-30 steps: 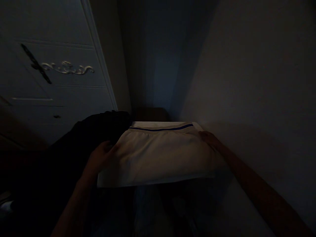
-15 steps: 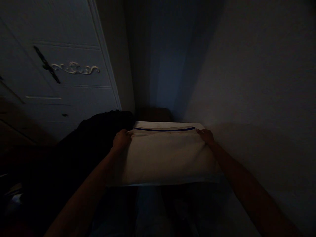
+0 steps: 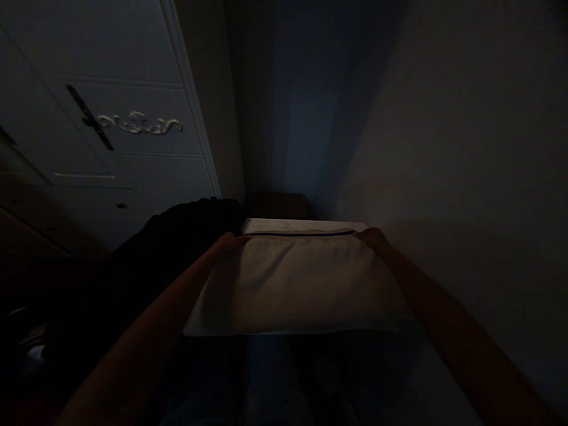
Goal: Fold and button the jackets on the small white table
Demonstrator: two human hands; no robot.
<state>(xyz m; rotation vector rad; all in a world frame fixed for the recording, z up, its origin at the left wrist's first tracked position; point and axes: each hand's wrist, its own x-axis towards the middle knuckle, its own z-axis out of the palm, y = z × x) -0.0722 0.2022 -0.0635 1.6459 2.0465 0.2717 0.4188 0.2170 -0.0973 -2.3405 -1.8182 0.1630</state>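
Observation:
A pale cloth (image 3: 302, 284) with a dark blue stripe along its far side lies over a white-topped surface (image 3: 284, 225). My left hand (image 3: 233, 241) is closed on the cloth's far left corner, thumb pointing inward. At the far right corner, my right hand (image 3: 370, 236) pinches the same cloth. The stripe runs nearly straight between both hands. A diagonal crease shows on the left half, and the near edge hangs toward me. Dim light hides most fingers.
A white cabinet (image 3: 146, 177) with a dark handle (image 3: 90, 118) and scroll ornament stands at left. Beside my left arm is a large black heap (image 3: 177, 236), perhaps fabric. A brown box-like object (image 3: 279, 204) sits behind the surface. A plain wall (image 3: 465, 148) rises at right.
My left hand has shifted slightly right and its wrist has turned inward. The stripe looks straighter, a crease has appeared at left, and the cloth's near left corner spreads further out.

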